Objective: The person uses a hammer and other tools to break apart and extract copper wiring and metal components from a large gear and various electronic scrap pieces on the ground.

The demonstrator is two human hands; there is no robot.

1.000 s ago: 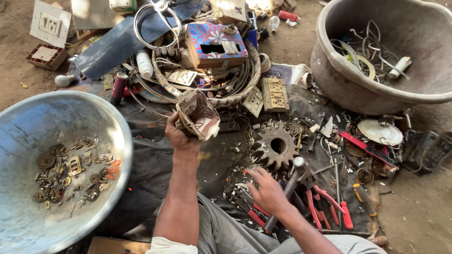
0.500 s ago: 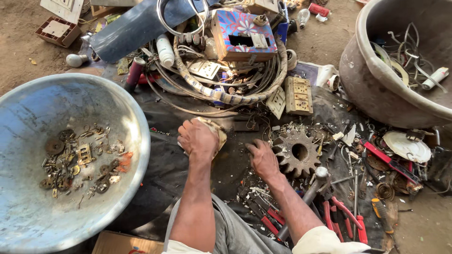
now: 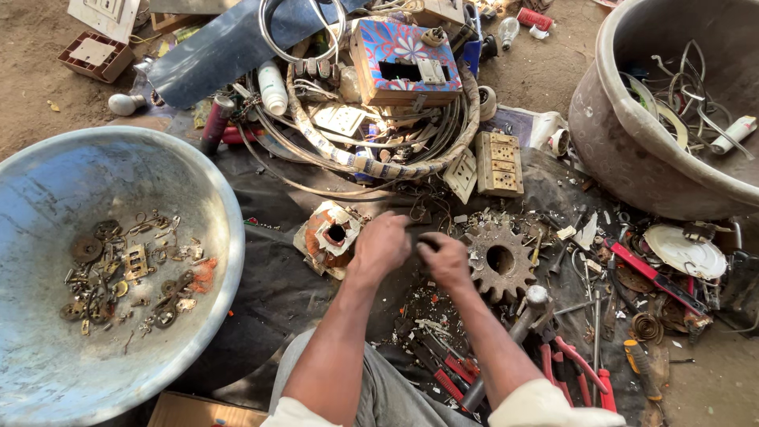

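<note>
A: What are the two hands doing?

B: The left hand (image 3: 381, 247) and the right hand (image 3: 444, 259) are curled up close together, fingertips nearly meeting. They seem to pinch something tiny and dark, but I cannot tell what it is.

A: What is right beside them?

B: A broken white and rusty orange block with a round hole (image 3: 330, 235) lies on the dark cloth (image 3: 269, 277), just beside the left hand. A rusty brown metal gear with pointy teeth (image 3: 500, 259) sits right by the right hand.

A: And the bowls?

B: A big dented grey metal bowl (image 3: 47, 198) on the left holds little rusty bits. A rough grey tub (image 3: 624, 150) on the right holds bent wires.
</note>
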